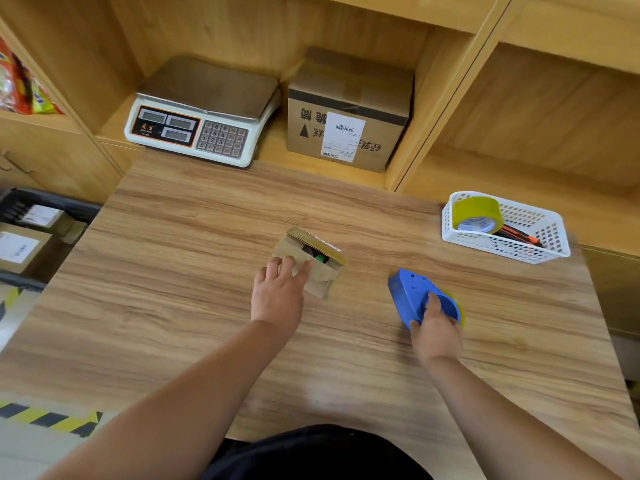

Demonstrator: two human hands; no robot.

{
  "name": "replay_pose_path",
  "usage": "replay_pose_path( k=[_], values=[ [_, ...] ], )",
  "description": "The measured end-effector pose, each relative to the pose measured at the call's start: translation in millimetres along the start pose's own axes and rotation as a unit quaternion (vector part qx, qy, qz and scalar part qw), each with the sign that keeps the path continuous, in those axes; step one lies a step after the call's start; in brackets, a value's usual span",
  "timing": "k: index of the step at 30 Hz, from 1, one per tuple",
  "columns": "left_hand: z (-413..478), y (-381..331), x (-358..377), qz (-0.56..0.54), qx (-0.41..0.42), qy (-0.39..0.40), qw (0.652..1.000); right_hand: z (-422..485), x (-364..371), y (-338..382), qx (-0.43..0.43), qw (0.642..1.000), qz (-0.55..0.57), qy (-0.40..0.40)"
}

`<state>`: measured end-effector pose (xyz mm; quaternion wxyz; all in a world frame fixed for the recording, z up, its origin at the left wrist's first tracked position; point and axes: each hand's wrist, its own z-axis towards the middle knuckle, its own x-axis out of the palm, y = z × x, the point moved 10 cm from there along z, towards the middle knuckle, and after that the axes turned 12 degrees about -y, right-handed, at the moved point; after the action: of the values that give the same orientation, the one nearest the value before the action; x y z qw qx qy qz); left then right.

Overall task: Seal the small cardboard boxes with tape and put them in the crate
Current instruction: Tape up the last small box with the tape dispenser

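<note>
Wood-grain table (pixel 173 306) fronts shelving (pixel 450 109); dark crate (pixel 52 202) seemingly at left.

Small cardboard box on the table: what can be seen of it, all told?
The small cardboard box is plain brown corrugated card, unsealed, its top flaps standing open. Something green and something dark show inside. It sits skewed at mid table, and the left hand grips its near corner.
</note>
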<state>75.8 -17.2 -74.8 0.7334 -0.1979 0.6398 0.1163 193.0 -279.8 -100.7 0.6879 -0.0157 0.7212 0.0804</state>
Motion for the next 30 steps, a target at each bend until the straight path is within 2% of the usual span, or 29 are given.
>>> replay_pose_path(
  k=[5,8,11,18,26,30],
  values=[
    [4.1,-3.4,3.5,0.014,-0.007,0.053,0.998,1.2,-4.7,-1.8,0.017,0.998,0.06,0.0],
    [6.4,-2.6,-0.6,-0.092,-0.042,0.07,0.992,-3.2,-6.2,3.3,0.009,0.99,0.143,0.011],
    [7.5,1.3,-10.9,-0.211,-0.072,0.053,0.973,-15.8,-12.2,16.2,-0.035,0.976,0.214,0.021],
    [3.2,-6.4,-27.1,-0.355,-0.082,0.08,0.928,-42.6,-43.1,31.8,-0.12,0.949,0.29,-0.004],
    [-2.7,-27.0,-51.6,-0.418,-0.033,0.138,0.897,-62.5,-86.6,51.6,-0.222,0.925,0.304,-0.047],
    [-5.7,-32.7,-71.1,-0.451,-0.001,0.124,0.884,-70.2,-94.6,55.9,-0.248,0.922,0.293,-0.059]
  ],
)
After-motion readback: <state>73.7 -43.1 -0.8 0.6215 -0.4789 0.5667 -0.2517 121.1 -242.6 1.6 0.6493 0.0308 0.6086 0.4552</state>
